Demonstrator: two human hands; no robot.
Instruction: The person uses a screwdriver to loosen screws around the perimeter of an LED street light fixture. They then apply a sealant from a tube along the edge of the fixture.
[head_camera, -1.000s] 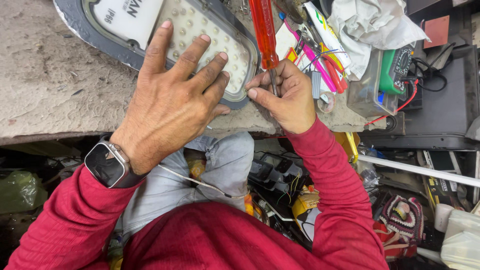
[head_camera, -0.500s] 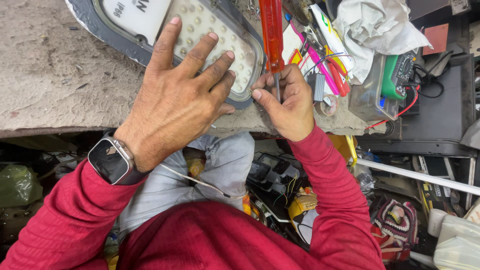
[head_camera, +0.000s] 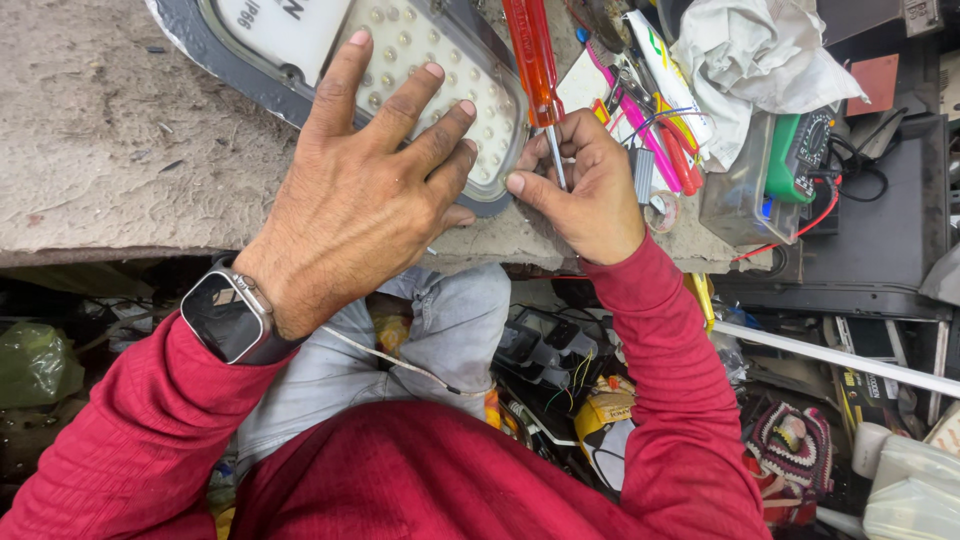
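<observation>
A grey oval lamp housing (head_camera: 200, 45) with a white panel of small round lights (head_camera: 440, 70) lies on the worn bench top. My left hand (head_camera: 360, 190) presses flat on that panel, fingers spread. My right hand (head_camera: 585, 190) sits at the housing's right edge, fingers pinched around the metal shaft of a screwdriver with an orange handle (head_camera: 530, 55). The screwdriver's tip is hidden behind my fingers. A dark smartwatch (head_camera: 225, 315) is on my left wrist.
Right of the lamp lie pink and red pens (head_camera: 660, 135), a crumpled white cloth (head_camera: 745, 55), a clear plastic box (head_camera: 735, 185) and a green multimeter with leads (head_camera: 800, 150). Below the bench edge are my grey trousers, wires and cluttered boxes. Bare rough bench surface (head_camera: 110, 150) spreads to the left.
The view has shifted slightly, so the lamp and both hands sit a little to the right. Both hands keep the same hold and the same place on the lamp.
</observation>
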